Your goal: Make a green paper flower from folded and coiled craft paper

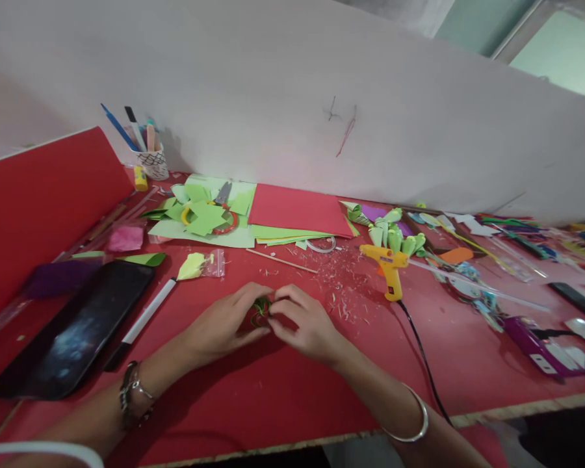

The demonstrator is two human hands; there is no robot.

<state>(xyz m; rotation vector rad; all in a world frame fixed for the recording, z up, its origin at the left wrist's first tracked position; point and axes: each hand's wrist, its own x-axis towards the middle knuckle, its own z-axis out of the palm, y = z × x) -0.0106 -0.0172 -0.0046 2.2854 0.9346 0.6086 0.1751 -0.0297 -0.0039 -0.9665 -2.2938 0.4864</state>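
Note:
Over the red tabletop, my left hand [231,322] curves round a small loose coil of thin green strip [260,312], thumb below and fingers above. My right hand [305,323] meets it from the other side, its fingertips pinching the coil's right edge. The fingers hide part of the coil, and its exact make is too small to tell. A thin wooden stick [283,260] lies just beyond both hands. To the left of my left hand is a white marker with a black cap [149,315], beside a piece of yellow-green material [191,266] and a small clear bag [215,263].
A yellow glue gun [387,270] stands right of my hands, its black cord running to the front edge. Scissors [223,195] rest among green paper pieces [207,220]. A large dark phone or tablet [78,331] lies left; a purple box [541,348] sits right. Paper scraps litter the middle.

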